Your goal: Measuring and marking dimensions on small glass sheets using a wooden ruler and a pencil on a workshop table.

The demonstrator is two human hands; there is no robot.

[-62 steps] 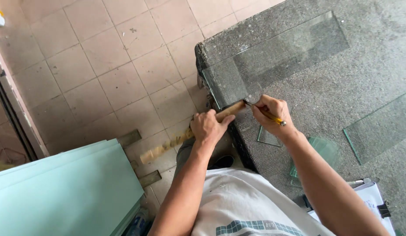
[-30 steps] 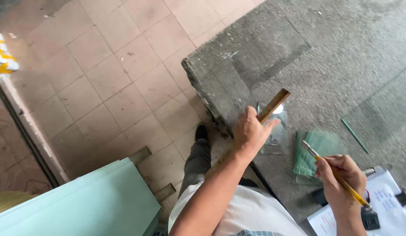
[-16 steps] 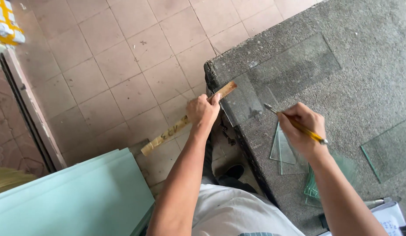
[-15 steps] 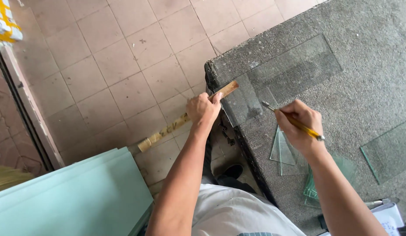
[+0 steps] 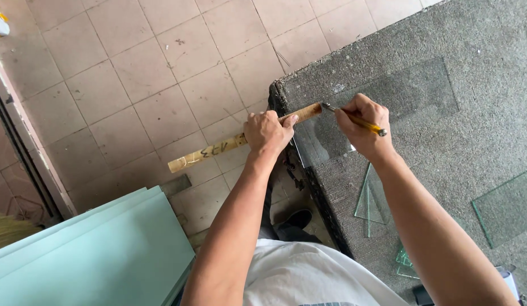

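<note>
Our right hand (image 5: 361,126) has brought its pinched yellow-handled cutter (image 5: 354,119) to the long wooden straightedge (image 5: 240,139), gripped by our left hand (image 5: 267,132) across the clear glass sheet (image 5: 382,107); slippage would likely skew the score.

I am standing over a floor (image 5: 161,62) of square, pinkish-beige tiles with darker grout lines, worn and a little stained, and even daylight is falling across it. On the right a worktable (image 5: 490,85) covered in rough grey carpet is taking up most of the view, its dark edge running toward me. At the near left, pale green sheets (image 5: 93,255) are leaning in a stack. Along the far left a dark door track (image 5: 22,153) is running beside a reddish sill.
</note>
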